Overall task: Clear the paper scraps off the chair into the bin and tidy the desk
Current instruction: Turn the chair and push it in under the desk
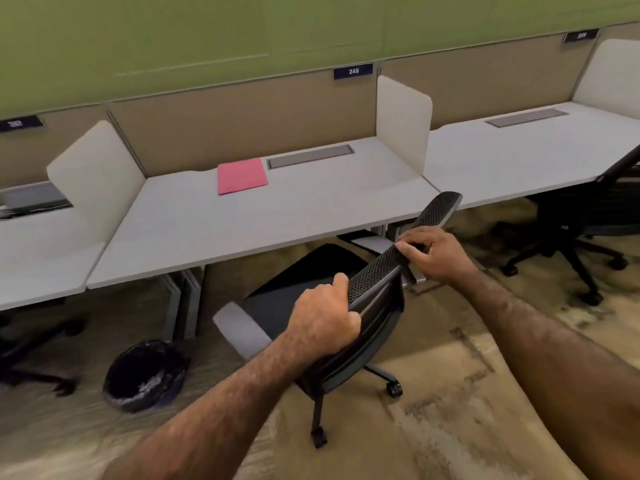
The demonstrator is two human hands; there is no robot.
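Observation:
A black mesh office chair [374, 275] stands in front of the white desk [242, 230], its seat partly under the desk edge. My left hand [323, 318] grips the top rail of the chair back near its left end. My right hand [433, 252] holds the same rail farther right. No paper scraps show on the visible part of the dark seat. A pink folder [241, 175] lies flat on the desk near the back. A round bin [143, 375] with a black liner sits on the carpet to the left of the chair, with pale scraps inside.
White side dividers [403, 119] flank the desk. A grey cable hatch [310, 156] sits behind the folder. Another black chair [581, 220] stands at the right-hand desk. A chair base [34, 372] shows at far left. Patterned carpet lies behind the chair.

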